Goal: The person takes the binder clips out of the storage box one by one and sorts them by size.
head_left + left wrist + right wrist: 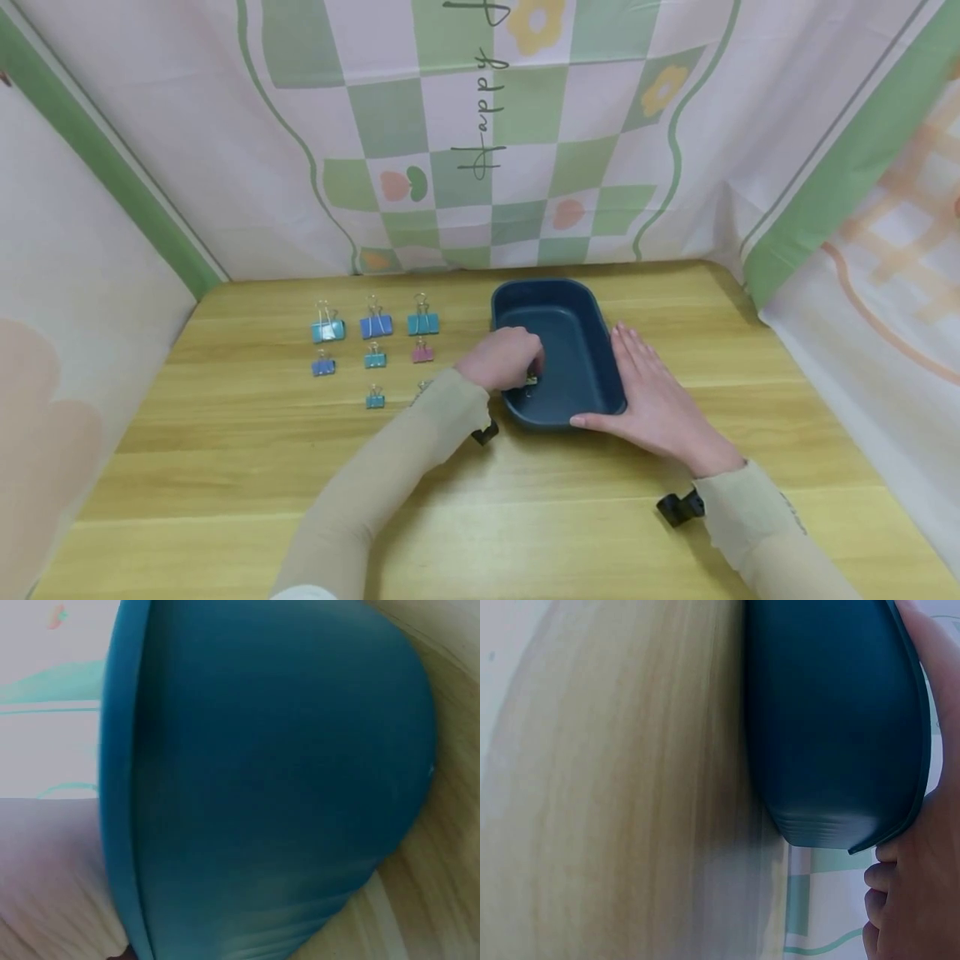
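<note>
A dark blue plastic tray (567, 350) stands on the wooden table, right of the middle. My left hand (501, 358) reaches over its left rim with curled fingers and pinches a small yellowish binder clip (531, 381) low inside the tray, partly hidden by the fingers. At the tray's near right corner my right hand (663, 408) rests with straight fingers along the right side and the thumb on the near rim. The left wrist view shows the tray's outer wall (277, 765) close up. In the right wrist view the right hand (922, 877) touches the tray's rim.
Left of the tray several binder clips lie in rows: large ones at the back, such as a blue clip (376, 326), and smaller ones nearer, such as a pink clip (422, 354) and a teal clip (375, 401). One clip is partly hidden by the left sleeve. A patterned curtain (465, 167) hangs behind the table.
</note>
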The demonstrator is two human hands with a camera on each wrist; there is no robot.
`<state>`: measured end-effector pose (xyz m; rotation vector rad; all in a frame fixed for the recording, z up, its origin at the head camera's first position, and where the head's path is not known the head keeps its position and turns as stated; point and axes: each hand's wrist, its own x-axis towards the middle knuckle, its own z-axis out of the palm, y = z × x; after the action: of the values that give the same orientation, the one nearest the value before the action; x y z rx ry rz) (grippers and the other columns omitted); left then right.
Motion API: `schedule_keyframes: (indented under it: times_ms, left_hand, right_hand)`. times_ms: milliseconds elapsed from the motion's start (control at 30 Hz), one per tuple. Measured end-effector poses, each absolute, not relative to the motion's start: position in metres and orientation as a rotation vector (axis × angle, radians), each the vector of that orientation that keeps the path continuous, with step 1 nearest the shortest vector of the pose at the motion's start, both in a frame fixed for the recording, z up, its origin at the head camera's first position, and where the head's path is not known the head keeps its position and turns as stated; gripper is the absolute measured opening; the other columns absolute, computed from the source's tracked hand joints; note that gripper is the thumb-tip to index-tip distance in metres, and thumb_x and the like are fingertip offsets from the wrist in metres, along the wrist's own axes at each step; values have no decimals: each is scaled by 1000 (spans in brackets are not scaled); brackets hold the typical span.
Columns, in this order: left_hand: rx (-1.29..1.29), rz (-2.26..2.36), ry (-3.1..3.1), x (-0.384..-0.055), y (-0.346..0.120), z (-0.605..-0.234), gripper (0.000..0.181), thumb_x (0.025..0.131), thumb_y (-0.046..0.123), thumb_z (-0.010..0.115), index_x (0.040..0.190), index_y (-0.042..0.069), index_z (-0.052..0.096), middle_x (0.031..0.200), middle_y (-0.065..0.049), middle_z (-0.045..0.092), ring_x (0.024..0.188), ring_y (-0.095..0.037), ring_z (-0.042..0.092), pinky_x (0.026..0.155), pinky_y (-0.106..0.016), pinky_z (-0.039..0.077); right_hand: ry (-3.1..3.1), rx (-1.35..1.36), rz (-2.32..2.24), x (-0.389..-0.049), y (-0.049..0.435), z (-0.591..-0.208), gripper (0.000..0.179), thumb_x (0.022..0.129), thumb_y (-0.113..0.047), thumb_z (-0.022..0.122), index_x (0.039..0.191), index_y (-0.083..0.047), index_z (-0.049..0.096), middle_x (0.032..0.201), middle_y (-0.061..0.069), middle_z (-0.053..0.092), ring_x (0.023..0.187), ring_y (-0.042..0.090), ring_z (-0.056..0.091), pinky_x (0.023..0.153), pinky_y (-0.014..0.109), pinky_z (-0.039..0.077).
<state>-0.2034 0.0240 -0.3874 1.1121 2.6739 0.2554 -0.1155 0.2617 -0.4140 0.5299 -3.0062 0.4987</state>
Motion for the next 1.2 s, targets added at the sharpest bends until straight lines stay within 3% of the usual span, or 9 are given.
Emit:
schedule_keyframes:
  times_ms: [200,333,600,767,1000,1200]
  left_hand:
    - [1166,253,2677,-206,26,-393,13,93,18,76,106,20,80,99,8,72,87,-6,62,79,-24,53]
    - [1194,289,2690,-205,28,-399,18,96,33,73,111,23,79,100,11,72,84,-3,62,75,-24,52]
    - [1225,385,2728,-203,28,-402,24,103,17,60,118,23,78,113,10,73,91,-4,64,72,-21,51]
    - [1211,349,2769,-202,29,-401,27,103,12,58,120,22,77,115,7,73,98,-9,67,77,-25,54]
    - [1177,263,2788,-203,30,-400,34,91,19,74,126,18,74,121,4,71,108,-13,65,87,-30,53]
    - [1164,187,2777,-202,31,-399,37,87,35,80,120,20,76,113,6,72,100,-12,65,89,-33,51]
  right_hand:
    - [-3012,529,504,-114,263,-414,131,80,-78,66,161,-1,-2,168,21,2,153,37,3,122,52,8]
    - [-3023,526,511,-114,263,-414,130,80,-78,66,161,-1,-1,168,20,0,153,36,2,122,52,9]
    - [-3014,526,514,-115,264,-416,131,80,-78,66,161,1,1,168,20,1,153,36,2,122,52,10]
    - [-3017,526,519,-115,264,-416,131,80,-78,66,161,0,0,168,21,1,153,36,3,122,52,9]
    - [-3030,523,517,-115,263,-414,131,80,-79,65,161,-2,-3,168,20,0,154,36,2,122,53,10]
    - [-3029,522,513,-116,263,-414,131,80,-79,65,161,-3,-5,168,20,0,153,36,2,122,53,10]
